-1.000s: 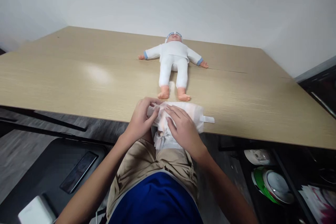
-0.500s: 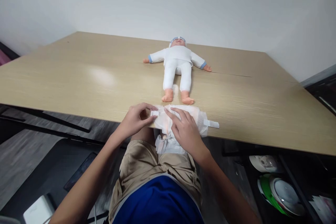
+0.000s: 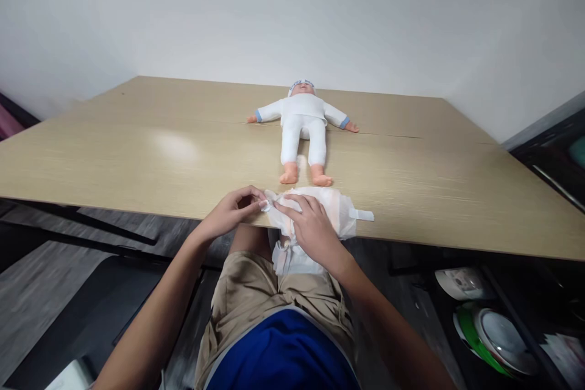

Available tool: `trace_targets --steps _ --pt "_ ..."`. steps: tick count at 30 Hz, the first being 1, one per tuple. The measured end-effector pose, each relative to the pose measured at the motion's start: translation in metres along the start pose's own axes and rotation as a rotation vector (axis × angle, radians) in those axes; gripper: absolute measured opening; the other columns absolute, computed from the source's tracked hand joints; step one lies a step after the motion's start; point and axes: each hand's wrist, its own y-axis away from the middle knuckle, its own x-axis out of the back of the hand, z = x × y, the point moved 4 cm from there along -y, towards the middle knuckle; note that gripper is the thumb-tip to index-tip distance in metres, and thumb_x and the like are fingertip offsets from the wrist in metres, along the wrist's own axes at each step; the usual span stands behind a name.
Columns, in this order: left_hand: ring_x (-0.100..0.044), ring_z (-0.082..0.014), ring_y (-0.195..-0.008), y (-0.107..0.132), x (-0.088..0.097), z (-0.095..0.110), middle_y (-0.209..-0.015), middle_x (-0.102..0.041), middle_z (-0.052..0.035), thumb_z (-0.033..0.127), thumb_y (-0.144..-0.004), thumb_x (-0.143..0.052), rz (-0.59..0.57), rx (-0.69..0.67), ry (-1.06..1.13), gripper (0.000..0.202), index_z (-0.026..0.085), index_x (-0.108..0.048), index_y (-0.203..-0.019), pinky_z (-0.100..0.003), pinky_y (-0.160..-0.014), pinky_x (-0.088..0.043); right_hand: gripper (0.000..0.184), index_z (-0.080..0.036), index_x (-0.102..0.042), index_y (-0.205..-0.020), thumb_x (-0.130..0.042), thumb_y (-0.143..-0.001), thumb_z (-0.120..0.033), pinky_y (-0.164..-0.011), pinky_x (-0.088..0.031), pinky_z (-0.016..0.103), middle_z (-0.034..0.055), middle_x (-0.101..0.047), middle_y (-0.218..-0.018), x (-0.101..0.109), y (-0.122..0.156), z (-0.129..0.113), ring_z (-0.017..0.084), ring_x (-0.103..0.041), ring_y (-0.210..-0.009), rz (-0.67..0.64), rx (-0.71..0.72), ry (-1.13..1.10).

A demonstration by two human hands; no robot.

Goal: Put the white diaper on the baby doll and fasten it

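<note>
A white diaper (image 3: 340, 214) lies spread at the table's near edge, its lower part hanging over the edge toward my lap. Its right tab sticks out flat on the wood. My left hand (image 3: 235, 210) pinches the left tab between thumb and fingertips, and the tab looks bent. My right hand (image 3: 315, 222) rests on top of the diaper with fingers stretched out, the fingertips near the left side. Just beyond the diaper, a baby doll (image 3: 304, 119) in a white suit and headband lies on its back, arms spread, feet toward me.
The wooden table (image 3: 192, 170) reaches back to a pale wall. At lower left is a black chair seat (image 3: 91, 311) with a white box-like device (image 3: 70, 376). At lower right a dark shelf holds a green and silver round object (image 3: 493, 338).
My left hand has drawn the left tab slightly, and the tab now looks folded instead of flat. My right fingers have shifted a little leftward. The camera view has tilted up slightly.
</note>
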Motion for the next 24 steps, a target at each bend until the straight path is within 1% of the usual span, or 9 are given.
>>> trace_targets --steps 6,10,15,17,19,21,23,24 --pt "-0.065 -0.0251 -0.109 0.0005 0.0036 -0.0034 -0.111 -0.073 -0.0067 0.054 -0.106 -0.074 -0.049 0.015 0.013 0.034 0.020 -0.075 -0.109 -0.038 -0.102 -0.050 0.067 -0.034 -0.067 -0.161 -0.054 -0.103 -0.004 -0.127 -0.046 0.053 0.0062 -0.060 -0.166 0.0020 0.0003 -0.0001 0.031 -0.049 -0.148 -0.006 -0.014 -0.019" --pt "-0.064 -0.0261 -0.111 0.0006 0.0036 -0.0029 -0.112 -0.073 -0.0076 0.055 -0.107 -0.072 -0.042 0.013 -0.001 0.035 0.020 -0.074 -0.111 -0.039 -0.104 -0.050 0.062 -0.032 -0.067 -0.160 -0.053 -0.106 -0.007 -0.129 -0.043 0.053 0.0060 -0.060 -0.166 0.0053 0.0013 -0.0018 0.030 -0.049 -0.148 -0.003 -0.005 -0.062" --pt "-0.064 -0.0252 -0.110 0.0010 0.0037 -0.0011 -0.112 -0.072 -0.0069 0.056 -0.107 -0.072 -0.029 0.048 0.007 0.036 0.020 -0.073 -0.112 -0.038 -0.103 -0.050 0.056 -0.031 -0.066 -0.162 -0.051 -0.110 -0.015 -0.130 -0.041 0.055 0.0065 -0.060 -0.167 0.0068 0.0015 -0.0053 0.031 -0.048 -0.149 0.003 -0.015 -0.067" --pt "-0.064 -0.0246 -0.110 0.0009 0.0035 -0.0006 -0.112 -0.072 -0.0063 0.055 -0.107 -0.071 -0.031 0.052 0.004 0.035 0.021 -0.073 -0.111 -0.038 -0.103 -0.050 0.050 -0.032 -0.066 -0.161 -0.049 -0.115 -0.021 -0.130 -0.041 0.055 0.0057 -0.061 -0.166 0.0066 0.0011 -0.0066 0.030 -0.048 -0.149 0.014 -0.020 -0.068" --pt "-0.065 -0.0243 -0.109 0.0008 0.0033 -0.0006 -0.112 -0.072 -0.0061 0.055 -0.107 -0.071 -0.030 0.051 0.003 0.034 0.021 -0.073 -0.110 -0.037 -0.103 -0.050 0.045 -0.032 -0.068 -0.159 -0.054 -0.117 -0.034 -0.129 -0.042 0.056 0.0063 -0.062 -0.166 0.0058 0.0009 -0.0073 0.032 -0.049 -0.148 0.027 -0.027 -0.058" --pt "-0.065 -0.0246 -0.110 0.0007 0.0029 -0.0010 -0.112 -0.073 -0.0063 0.056 -0.107 -0.071 -0.026 0.048 -0.003 0.035 0.021 -0.073 -0.110 -0.037 -0.103 -0.050 0.050 -0.032 -0.066 -0.161 -0.064 -0.113 -0.045 -0.127 -0.044 0.057 0.0083 -0.061 -0.167 0.0038 0.0013 -0.0075 0.035 -0.050 -0.147 0.028 -0.019 -0.025" --pt "-0.066 -0.0247 -0.109 0.0007 0.0025 -0.0013 -0.111 -0.073 -0.0065 0.057 -0.108 -0.070 -0.017 0.045 -0.016 0.036 0.021 -0.072 -0.111 -0.037 -0.103 -0.051 0.063 -0.033 -0.057 -0.169 -0.071 -0.109 -0.047 -0.125 -0.044 0.059 0.0103 -0.058 -0.169 0.0016 0.0024 -0.0074 0.036 -0.050 -0.146 0.021 0.005 0.017" --pt "-0.066 -0.0246 -0.108 0.0006 0.0022 -0.0014 -0.111 -0.073 -0.0064 0.058 -0.108 -0.070 -0.010 0.044 -0.024 0.037 0.021 -0.072 -0.111 -0.037 -0.101 -0.051 0.066 -0.033 -0.053 -0.172 -0.070 -0.109 -0.046 -0.125 -0.044 0.059 0.0108 -0.056 -0.170 0.0008 0.0031 -0.0072 0.037 -0.049 -0.146 0.016 0.020 0.036"
